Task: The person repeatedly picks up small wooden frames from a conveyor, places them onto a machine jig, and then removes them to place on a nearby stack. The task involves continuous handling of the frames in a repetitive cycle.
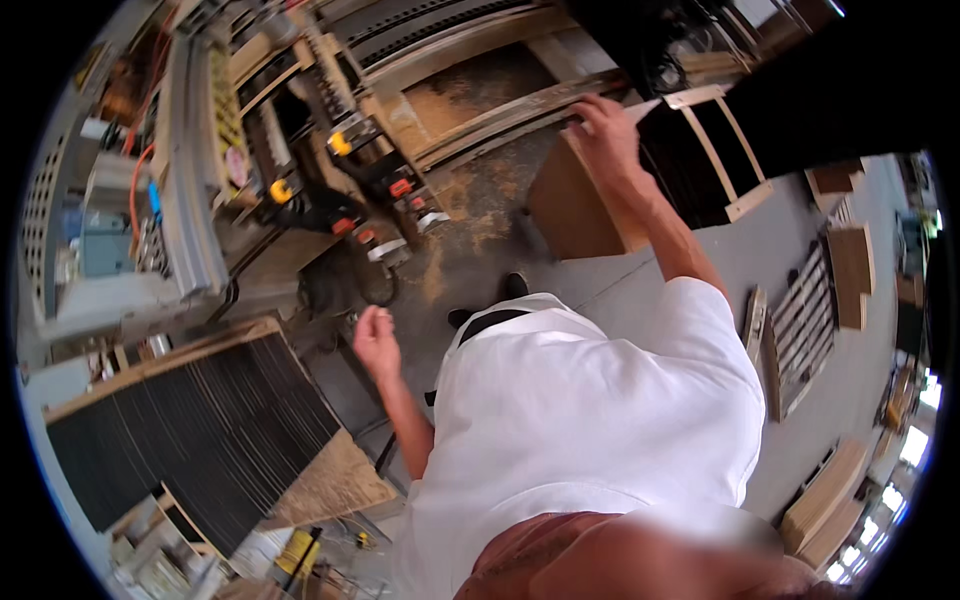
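My right hand [608, 140] reaches out over the top edge of a brown wooden box or panel stack [580, 205], fingers spread and partly bent; I see nothing held in it. Whether its fingertips touch the edge I cannot tell. Just right of it, a light wooden frame [716, 150] lies over dark material. My left hand [376, 343] hangs at my left side with fingers curled in, and nothing shows in it. Nearest to that hand are a machine's metal end fittings [385, 248] and a bench with many thin black strips [200, 430].
Sawdust [480, 205] covers part of the floor by my feet. A long workbench with clamp-like machine units [370, 160] and yellow knobs stands ahead left. Slatted pallets [803, 325] and stacked boards [825, 495] are on the right. An orange hose [137, 190] hangs far left.
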`<move>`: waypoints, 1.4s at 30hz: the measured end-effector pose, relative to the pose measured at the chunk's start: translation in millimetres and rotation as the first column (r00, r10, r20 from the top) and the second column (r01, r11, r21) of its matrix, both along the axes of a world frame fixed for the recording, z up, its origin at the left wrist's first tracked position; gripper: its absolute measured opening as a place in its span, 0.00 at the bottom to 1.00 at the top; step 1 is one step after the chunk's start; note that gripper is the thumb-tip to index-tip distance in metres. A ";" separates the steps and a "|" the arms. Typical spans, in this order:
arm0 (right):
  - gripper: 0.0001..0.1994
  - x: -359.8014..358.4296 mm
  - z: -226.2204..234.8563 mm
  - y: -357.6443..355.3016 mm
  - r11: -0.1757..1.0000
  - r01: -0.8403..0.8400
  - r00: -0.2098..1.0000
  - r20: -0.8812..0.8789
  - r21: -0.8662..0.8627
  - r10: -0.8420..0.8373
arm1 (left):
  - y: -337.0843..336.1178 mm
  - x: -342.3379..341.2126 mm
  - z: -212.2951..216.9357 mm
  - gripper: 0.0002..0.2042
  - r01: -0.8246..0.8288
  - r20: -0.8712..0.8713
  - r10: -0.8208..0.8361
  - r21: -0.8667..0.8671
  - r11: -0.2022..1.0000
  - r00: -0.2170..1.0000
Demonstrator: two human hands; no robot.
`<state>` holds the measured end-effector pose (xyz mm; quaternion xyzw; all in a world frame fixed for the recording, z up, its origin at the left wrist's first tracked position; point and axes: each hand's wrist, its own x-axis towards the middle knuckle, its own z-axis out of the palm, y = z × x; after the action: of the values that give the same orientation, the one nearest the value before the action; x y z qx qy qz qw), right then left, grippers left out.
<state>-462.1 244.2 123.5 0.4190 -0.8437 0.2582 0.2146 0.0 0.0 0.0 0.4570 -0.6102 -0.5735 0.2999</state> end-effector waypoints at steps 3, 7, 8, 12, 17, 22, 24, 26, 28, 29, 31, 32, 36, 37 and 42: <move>0.15 -38.5 58.6 123.5 0.932 0.337 0.928 -0.212 0.131 -0.306 | 95.4 -70.7 -34.9 0.14 0.115 -0.004 -0.120 0.316 0.942 0.993; 0.15 -25.3 57.5 180.7 0.854 0.509 0.846 -0.247 0.109 -0.473 | 43.6 -84.6 -26.9 0.13 0.178 0.092 -0.196 0.172 0.969 0.976; 0.14 -31.5 53.0 194.6 0.850 0.498 0.867 -0.122 0.171 -0.483 | 39.1 -86.5 -22.7 0.13 0.159 0.083 -0.173 0.157 0.975 0.981; 0.11 -14.8 50.5 208.6 0.830 0.523 0.811 0.186 0.194 -0.555 | -16.7 -129.8 1.5 0.11 0.134 0.029 -0.138 0.094 0.986 0.990; 0.12 -18.5 53.2 198.3 0.843 0.503 0.814 0.225 0.189 -0.536 | -93.1 -177.2 44.4 0.14 0.103 -0.071 -0.101 0.027 0.994 0.992; 0.10 -20.9 62.8 178.8 0.848 0.519 0.824 0.201 0.109 -0.530 | -183.7 -243.1 69.1 0.16 0.043 -0.218 -0.015 0.127 0.991 0.976; 0.10 -17.1 79.1 152.7 0.842 0.535 0.818 0.208 0.065 -0.536 | -227.2 -272.0 72.3 0.19 0.047 -0.308 0.037 0.260 0.964 0.951; 0.10 -8.4 98.4 115.5 0.878 0.477 0.866 0.157 0.029 -0.476 | -270.9 -301.4 69.5 0.19 0.052 -0.395 0.102 0.360 0.932 0.913; 0.09 -3.2 110.2 78.4 0.915 0.404 0.907 0.132 0.000 -0.400 | -313.0 -331.3 67.5 0.25 0.087 -0.454 0.139 0.441 0.893 0.880; 0.10 -1.6 114.0 60.2 0.928 0.372 0.918 0.146 0.002 -0.369 | -332.6 -342.2 65.7 0.28 0.105 -0.479 0.143 0.453 0.885 0.866; 0.10 6.8 119.4 20.1 0.957 0.290 0.943 0.181 -0.031 -0.280 | -354.7 -369.1 66.3 0.36 0.162 -0.522 0.136 0.484 0.860 0.842; 0.11 8.0 119.4 2.6 0.974 0.222 0.965 0.150 -0.037 -0.214 | -363.9 -380.0 67.7 0.38 0.187 -0.546 0.137 0.497 0.847 0.827; 0.11 1.9 117.6 -87.0 1.000 0.021 0.978 0.210 -0.021 -0.016 | -409.5 -395.1 52.0 0.34 0.157 -0.637 0.322 0.578 0.801 0.701; 0.11 0.5 114.0 -107.3 0.999 -0.027 0.976 0.218 -0.019 0.030 | -409.9 -397.7 51.7 0.32 0.171 -0.646 0.344 0.598 0.783 0.681; 0.13 -16.9 93.6 -223.5 0.953 -0.303 0.946 0.124 0.002 0.301 | -367.6 -375.1 57.8 0.19 0.151 -0.643 0.394 0.625 0.766 0.657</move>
<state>-479.0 20.7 217.1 0.5288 -0.7838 0.3042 0.1159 -375.1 -367.6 57.8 0.2969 -0.1696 -0.8545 0.3911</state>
